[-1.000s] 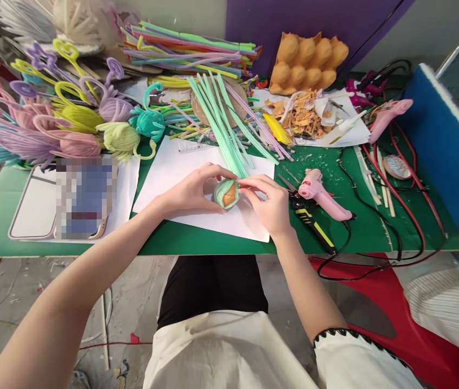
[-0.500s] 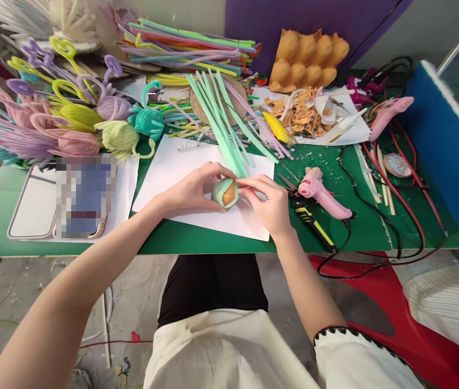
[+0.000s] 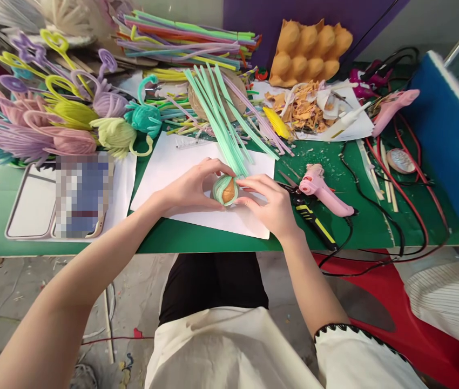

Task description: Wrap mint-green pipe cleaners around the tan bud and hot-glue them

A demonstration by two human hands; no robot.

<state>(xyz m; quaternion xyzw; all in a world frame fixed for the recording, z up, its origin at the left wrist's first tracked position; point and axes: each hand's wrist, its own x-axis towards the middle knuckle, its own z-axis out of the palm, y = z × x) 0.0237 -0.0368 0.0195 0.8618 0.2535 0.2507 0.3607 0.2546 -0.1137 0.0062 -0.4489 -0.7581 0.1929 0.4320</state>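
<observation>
A small brown egg-shaped form partly wrapped in mint-green pipe cleaners (image 3: 225, 190) rests over a white sheet of paper (image 3: 173, 167). My left hand (image 3: 191, 186) cups its left side, fingers curled round it. My right hand (image 3: 272, 205) pinches its right side with fingertips pressed on the green wrap. A fan of long mint-green pipe cleaners (image 3: 219, 116) runs up and away from the form toward the back of the table.
A pink glue gun (image 3: 322, 189) and a black-and-yellow cutter (image 3: 312, 216) lie right of my hands, with red and black cables. Finished fuzzy swan figures (image 3: 71, 119) crowd the left; a tablet (image 3: 79, 197) lies near them. An orange moulded tray (image 3: 308, 51), scraps and a blue board (image 3: 444, 140) stand behind.
My right hand's fingers have shifted slightly lower round the wrapped form. The view has tilted a little; the form stays in place.
</observation>
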